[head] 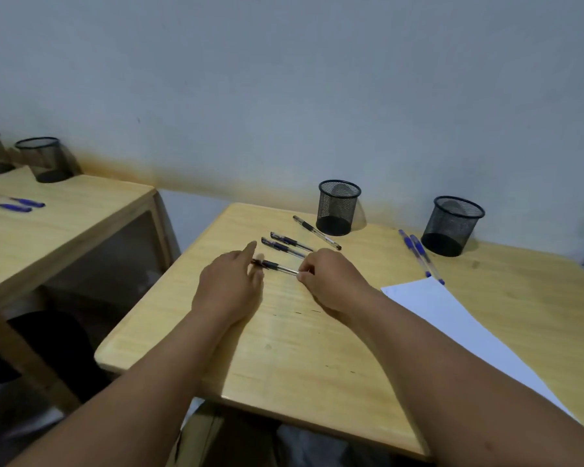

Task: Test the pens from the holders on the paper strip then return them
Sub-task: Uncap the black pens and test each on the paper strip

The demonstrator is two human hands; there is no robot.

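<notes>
A black pen [277, 267] lies between my hands near the middle of the wooden table [300, 348]. My right hand [331, 281] pinches its clear rear end. My left hand [230, 284] has spread fingers at the pen's other end, and whether it grips is unclear. Two more black pens [285, 243] lie just beyond, and a third [317, 232] rests by the left mesh holder [338, 207]. Two blue pens [418, 254] lie beside the right mesh holder [452, 225]. The white paper strip [459, 328] runs along the table's right side under my right forearm.
A second wooden table [64, 210] stands to the left with two mesh holders [44, 160] and two blue pens [14, 202] on it. A gap separates the two tables. The grey wall is right behind the holders.
</notes>
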